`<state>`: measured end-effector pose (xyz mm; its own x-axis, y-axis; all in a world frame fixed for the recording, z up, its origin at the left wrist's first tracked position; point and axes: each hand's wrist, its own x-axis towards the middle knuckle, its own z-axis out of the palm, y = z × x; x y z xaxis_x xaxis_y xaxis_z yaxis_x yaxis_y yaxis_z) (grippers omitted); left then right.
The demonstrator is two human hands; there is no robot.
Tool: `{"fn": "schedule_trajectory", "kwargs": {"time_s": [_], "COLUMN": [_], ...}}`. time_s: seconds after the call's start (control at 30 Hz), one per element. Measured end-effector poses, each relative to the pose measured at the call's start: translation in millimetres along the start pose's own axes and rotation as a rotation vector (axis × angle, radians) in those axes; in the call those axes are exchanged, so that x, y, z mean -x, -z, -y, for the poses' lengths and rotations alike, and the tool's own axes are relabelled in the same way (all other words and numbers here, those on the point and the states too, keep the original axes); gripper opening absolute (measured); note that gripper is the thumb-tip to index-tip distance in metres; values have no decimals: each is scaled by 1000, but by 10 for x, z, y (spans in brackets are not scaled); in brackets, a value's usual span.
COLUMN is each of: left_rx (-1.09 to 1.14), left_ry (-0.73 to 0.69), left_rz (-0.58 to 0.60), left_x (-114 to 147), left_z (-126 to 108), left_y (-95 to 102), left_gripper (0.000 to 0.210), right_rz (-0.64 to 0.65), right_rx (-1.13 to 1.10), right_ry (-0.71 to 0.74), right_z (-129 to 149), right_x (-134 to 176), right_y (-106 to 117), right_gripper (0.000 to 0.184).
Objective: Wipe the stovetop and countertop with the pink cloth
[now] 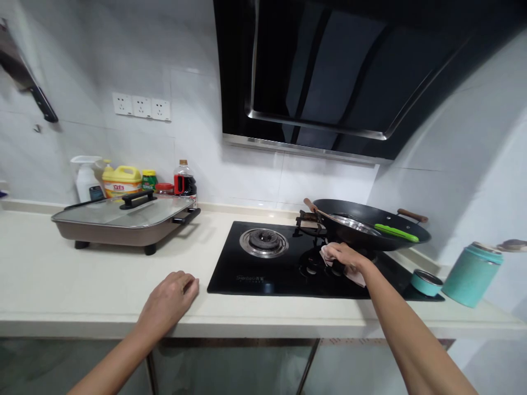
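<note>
My right hand (345, 255) is closed on a pale cloth (327, 252), pressed to the black glass gas stove (255, 282) around its control knobs. Part of the cloth hangs out below the palm. Just behind that hand, a large black wok (391, 214) sits over the right burner, holding a metal lid or pan and a bright green handle (396, 233). My left hand (171, 296) rests on the countertop near the front edge, left of the stove, its fingers curled in with nothing showing in them. The bare left burner (264, 242) has a silver ring.
An electric pan with a glass lid (123, 211) stands on the left counter, bottles (122, 181) behind it. A turquoise flask (473, 274) and its cap (427, 282) stand at right. The range hood (321, 71) hangs low overhead. A knife (28, 82) hangs at left.
</note>
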<state>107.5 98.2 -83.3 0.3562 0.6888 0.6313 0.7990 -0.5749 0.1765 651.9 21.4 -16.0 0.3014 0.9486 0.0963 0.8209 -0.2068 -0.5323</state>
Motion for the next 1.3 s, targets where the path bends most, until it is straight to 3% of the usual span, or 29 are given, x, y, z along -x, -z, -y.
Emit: {"fn": "schedule_trajectory", "kwargs": {"time_s": [0.4,0.77,0.87,0.93,1.1,1.3], "left_rx": [-14,-2,-7,-14,-8,-13], "left_ry": [-9,26,34,28,44,55], "left_rz": [7,-13,-11,-3,18,15], "left_x": [-12,0,0,0,-2,-6], "left_z": [11,2,7,5,-14,-23], "left_y": [1,11,6,9,31,27], "left_gripper": [38,35,35,34,34,35], "right_rz": [16,264,268,274,277,146], "right_rx": [52,56,82,110,167,267], "right_ry": [105,215,223,189,124,50], "right_z": [-79,202,150,96,50,128], "right_x": [-80,-88,-46,-30,-11,23], "right_y": [-125,-33,12,36,30,-156], "right_gripper": [45,57,79,84,81,74]}}
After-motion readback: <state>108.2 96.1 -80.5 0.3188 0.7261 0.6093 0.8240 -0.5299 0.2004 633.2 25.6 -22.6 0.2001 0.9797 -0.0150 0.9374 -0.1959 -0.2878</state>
